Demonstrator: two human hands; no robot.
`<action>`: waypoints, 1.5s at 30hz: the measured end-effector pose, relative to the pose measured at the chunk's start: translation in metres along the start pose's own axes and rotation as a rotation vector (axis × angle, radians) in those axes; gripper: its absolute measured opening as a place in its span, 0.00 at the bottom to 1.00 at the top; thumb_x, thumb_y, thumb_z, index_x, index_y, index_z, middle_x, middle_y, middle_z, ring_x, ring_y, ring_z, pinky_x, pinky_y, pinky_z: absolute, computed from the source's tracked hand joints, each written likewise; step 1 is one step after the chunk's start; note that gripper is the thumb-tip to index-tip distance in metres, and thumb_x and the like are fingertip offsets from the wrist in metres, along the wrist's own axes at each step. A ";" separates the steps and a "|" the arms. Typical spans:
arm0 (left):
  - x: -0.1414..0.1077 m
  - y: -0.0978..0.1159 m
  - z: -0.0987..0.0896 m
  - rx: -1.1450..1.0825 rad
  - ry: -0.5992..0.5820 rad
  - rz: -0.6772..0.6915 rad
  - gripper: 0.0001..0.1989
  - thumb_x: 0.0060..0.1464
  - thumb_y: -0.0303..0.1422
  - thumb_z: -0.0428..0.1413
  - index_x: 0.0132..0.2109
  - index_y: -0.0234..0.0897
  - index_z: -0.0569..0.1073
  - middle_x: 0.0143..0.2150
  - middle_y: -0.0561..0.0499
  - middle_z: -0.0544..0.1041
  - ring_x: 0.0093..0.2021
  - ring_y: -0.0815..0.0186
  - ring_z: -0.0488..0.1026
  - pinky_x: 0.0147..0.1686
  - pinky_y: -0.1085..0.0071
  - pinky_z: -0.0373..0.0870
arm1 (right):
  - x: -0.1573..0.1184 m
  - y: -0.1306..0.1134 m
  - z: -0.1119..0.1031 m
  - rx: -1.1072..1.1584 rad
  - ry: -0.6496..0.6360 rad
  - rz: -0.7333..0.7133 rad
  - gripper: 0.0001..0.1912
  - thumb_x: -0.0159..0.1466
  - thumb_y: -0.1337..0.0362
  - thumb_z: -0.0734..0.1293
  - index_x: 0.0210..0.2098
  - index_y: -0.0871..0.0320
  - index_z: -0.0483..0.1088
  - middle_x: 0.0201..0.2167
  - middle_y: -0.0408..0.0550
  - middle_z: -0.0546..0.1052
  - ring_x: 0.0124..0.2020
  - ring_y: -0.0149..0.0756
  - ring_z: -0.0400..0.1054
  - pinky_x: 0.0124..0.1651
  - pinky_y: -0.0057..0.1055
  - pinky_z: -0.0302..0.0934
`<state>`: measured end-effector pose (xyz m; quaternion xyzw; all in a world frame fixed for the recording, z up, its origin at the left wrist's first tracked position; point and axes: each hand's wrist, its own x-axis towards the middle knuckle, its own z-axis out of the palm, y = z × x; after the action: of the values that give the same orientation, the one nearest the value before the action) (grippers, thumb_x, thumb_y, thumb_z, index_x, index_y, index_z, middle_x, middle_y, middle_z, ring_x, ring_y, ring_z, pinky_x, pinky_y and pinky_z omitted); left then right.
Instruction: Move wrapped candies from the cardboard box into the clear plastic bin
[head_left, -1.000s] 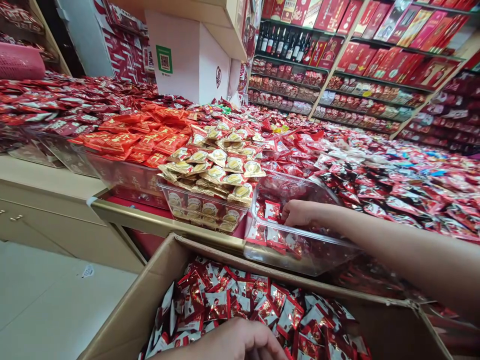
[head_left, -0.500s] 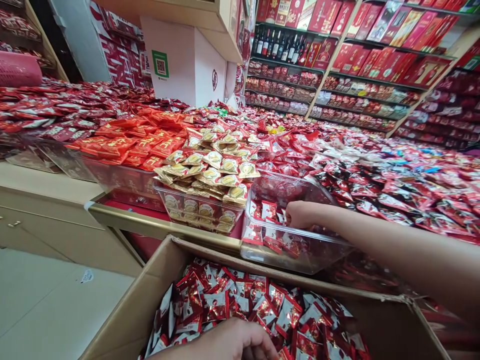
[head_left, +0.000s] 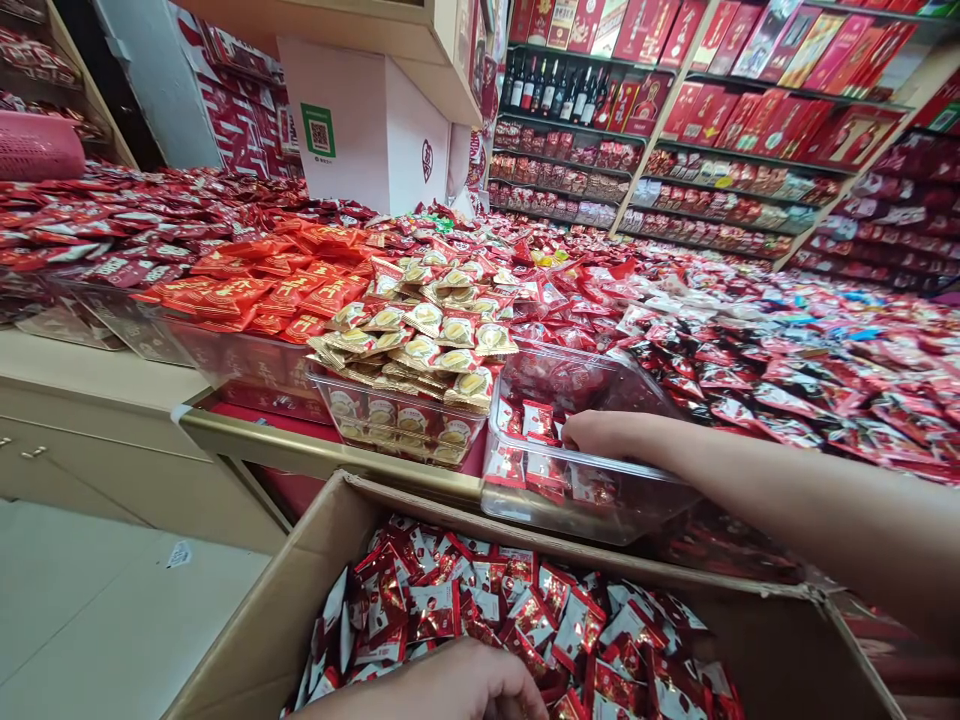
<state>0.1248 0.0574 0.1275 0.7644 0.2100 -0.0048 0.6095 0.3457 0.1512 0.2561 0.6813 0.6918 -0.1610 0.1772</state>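
My right hand (head_left: 598, 432) reaches down inside a clear plastic bin (head_left: 637, 490), by a few red-and-white wrapped candies (head_left: 538, 422) standing in rows at its left end. Its fingers are bent together, and whatever lies between them is hidden. Below, my left hand (head_left: 480, 678) rests over the open cardboard box (head_left: 247, 630), among loose wrapped candies (head_left: 577, 625) of the same red and white. The left fingers curl downward with their tips out of sight, so anything in them cannot be made out.
Left of the bin, another clear bin holds piled gold-wrapped candies (head_left: 442, 340), then orange-red packets (head_left: 262, 285). A brass-coloured counter edge (head_left: 337, 458) runs behind the box. More candy heaps (head_left: 787, 370) spread to the right, with stocked shelves (head_left: 637, 150) behind.
My right hand has shifted slightly left in the bin, and its wrist is lower. The left hand has moved only slightly over the candies in the box.
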 end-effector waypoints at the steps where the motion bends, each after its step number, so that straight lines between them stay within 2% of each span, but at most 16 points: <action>1: -0.001 0.002 -0.002 0.077 0.000 -0.007 0.14 0.45 0.31 0.54 0.42 0.39 0.75 0.30 0.51 0.75 0.28 0.68 0.68 0.27 0.77 0.63 | -0.001 -0.001 -0.002 -0.032 -0.004 -0.004 0.07 0.43 0.75 0.68 0.15 0.60 0.67 0.14 0.45 0.68 0.22 0.36 0.65 0.23 0.28 0.53; 4: -0.005 0.006 -0.007 0.343 0.003 -0.060 0.13 0.49 0.30 0.52 0.43 0.41 0.74 0.34 0.49 0.77 0.33 0.62 0.72 0.33 0.72 0.67 | -0.006 -0.002 -0.018 -0.153 0.024 -0.031 0.03 0.45 0.72 0.68 0.22 0.62 0.71 0.19 0.48 0.72 0.24 0.37 0.66 0.24 0.29 0.53; 6: -0.007 0.003 -0.008 0.487 0.004 -0.129 0.14 0.48 0.32 0.54 0.44 0.40 0.73 0.41 0.46 0.75 0.41 0.57 0.71 0.40 0.66 0.67 | -0.017 -0.002 -0.036 -0.218 0.094 -0.051 0.07 0.48 0.67 0.67 0.27 0.63 0.71 0.25 0.51 0.74 0.28 0.39 0.67 0.27 0.30 0.54; 9: -0.006 -0.014 -0.003 0.629 -0.024 -0.201 0.18 0.46 0.33 0.56 0.47 0.37 0.71 0.49 0.42 0.70 0.50 0.52 0.66 0.48 0.60 0.63 | -0.055 -0.008 -0.061 -0.258 0.379 -0.065 0.12 0.55 0.61 0.61 0.34 0.61 0.70 0.29 0.53 0.74 0.29 0.39 0.66 0.27 0.31 0.53; 12: -0.001 -0.040 0.007 0.731 -0.047 -0.185 0.17 0.46 0.36 0.54 0.44 0.37 0.72 0.43 0.43 0.74 0.46 0.53 0.68 0.45 0.61 0.65 | -0.104 -0.027 -0.051 -0.092 0.647 -0.187 0.10 0.58 0.60 0.58 0.33 0.56 0.68 0.25 0.46 0.73 0.25 0.33 0.64 0.26 0.29 0.53; 14: 0.002 -0.051 0.012 0.769 -0.036 -0.197 0.13 0.46 0.38 0.53 0.38 0.40 0.75 0.34 0.46 0.76 0.37 0.57 0.71 0.36 0.66 0.67 | -0.128 -0.040 -0.016 0.102 0.548 -0.344 0.08 0.59 0.62 0.58 0.29 0.55 0.67 0.23 0.43 0.72 0.24 0.30 0.63 0.26 0.26 0.54; 16: 0.005 -0.051 0.013 0.782 -0.019 -0.228 0.08 0.45 0.37 0.53 0.32 0.41 0.76 0.25 0.51 0.74 0.28 0.62 0.69 0.26 0.72 0.63 | -0.136 -0.047 0.037 0.194 0.245 -0.480 0.06 0.58 0.64 0.60 0.28 0.56 0.67 0.28 0.44 0.73 0.28 0.30 0.66 0.28 0.25 0.57; 18: 0.005 -0.039 0.010 0.734 0.016 -0.229 0.06 0.44 0.34 0.53 0.27 0.41 0.75 0.19 0.55 0.69 0.21 0.68 0.63 0.20 0.75 0.55 | -0.129 -0.044 0.094 0.256 0.045 -0.489 0.06 0.55 0.62 0.64 0.30 0.57 0.70 0.30 0.47 0.74 0.31 0.36 0.68 0.31 0.28 0.59; 21: 0.006 -0.011 0.002 0.444 0.137 -0.136 0.07 0.44 0.32 0.51 0.22 0.37 0.70 0.15 0.59 0.58 0.18 0.73 0.53 0.18 0.76 0.47 | -0.110 -0.031 0.156 0.589 0.043 -0.338 0.20 0.51 0.64 0.68 0.44 0.56 0.67 0.40 0.50 0.73 0.41 0.41 0.67 0.42 0.30 0.60; 23: 0.010 0.005 -0.002 0.226 0.205 -0.068 0.09 0.46 0.33 0.51 0.21 0.35 0.66 0.17 0.60 0.57 0.19 0.74 0.53 0.19 0.78 0.49 | -0.101 -0.023 0.172 0.856 0.068 -0.311 0.29 0.50 0.63 0.69 0.51 0.56 0.60 0.44 0.51 0.70 0.45 0.39 0.64 0.46 0.30 0.58; 25: 0.014 0.015 -0.003 0.097 0.240 -0.033 0.09 0.48 0.34 0.50 0.23 0.35 0.64 0.20 0.60 0.57 0.22 0.74 0.55 0.21 0.78 0.51 | -0.096 -0.019 0.174 1.090 0.088 -0.347 0.25 0.54 0.58 0.66 0.50 0.58 0.60 0.41 0.49 0.71 0.41 0.35 0.64 0.43 0.28 0.58; 29: 0.017 0.021 0.002 -0.074 0.304 -0.015 0.09 0.51 0.37 0.47 0.30 0.35 0.63 0.22 0.59 0.59 0.23 0.74 0.57 0.23 0.78 0.55 | -0.092 -0.020 0.162 1.492 0.048 -0.349 0.15 0.57 0.53 0.63 0.32 0.60 0.66 0.25 0.40 0.67 0.26 0.26 0.58 0.31 0.24 0.54; 35: 0.011 0.027 0.004 -0.585 0.237 -0.023 0.12 0.51 0.40 0.50 0.37 0.36 0.62 0.27 0.53 0.72 0.26 0.68 0.72 0.22 0.76 0.63 | -0.097 -0.026 0.160 1.787 -0.047 -0.226 0.17 0.53 0.52 0.66 0.28 0.61 0.66 0.22 0.41 0.70 0.25 0.27 0.61 0.32 0.26 0.54; 39: 0.012 0.025 0.005 -0.638 0.227 -0.013 0.18 0.47 0.40 0.57 0.42 0.38 0.61 0.29 0.53 0.74 0.26 0.70 0.72 0.24 0.76 0.65 | -0.095 -0.028 0.164 1.737 0.024 -0.181 0.17 0.54 0.51 0.66 0.28 0.61 0.66 0.22 0.41 0.69 0.24 0.27 0.60 0.32 0.27 0.54; 42: 0.010 0.022 0.006 -0.580 0.273 -0.024 0.18 0.44 0.37 0.60 0.41 0.36 0.64 0.30 0.53 0.72 0.26 0.72 0.68 0.27 0.75 0.66 | -0.094 -0.031 0.163 1.567 0.088 -0.191 0.16 0.53 0.53 0.66 0.28 0.61 0.65 0.22 0.41 0.67 0.23 0.26 0.57 0.28 0.25 0.51; 45: 0.006 0.024 0.000 -0.531 0.310 -0.018 0.16 0.46 0.42 0.57 0.37 0.34 0.69 0.28 0.54 0.71 0.26 0.73 0.67 0.27 0.76 0.64 | -0.107 -0.032 0.150 1.338 0.100 -0.254 0.11 0.55 0.57 0.65 0.30 0.60 0.65 0.23 0.41 0.67 0.24 0.26 0.57 0.28 0.25 0.52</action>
<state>0.1383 0.0550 0.1486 0.5683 0.3012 0.1612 0.7485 0.3185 -0.0134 0.1727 0.5644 0.5254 -0.5417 -0.3345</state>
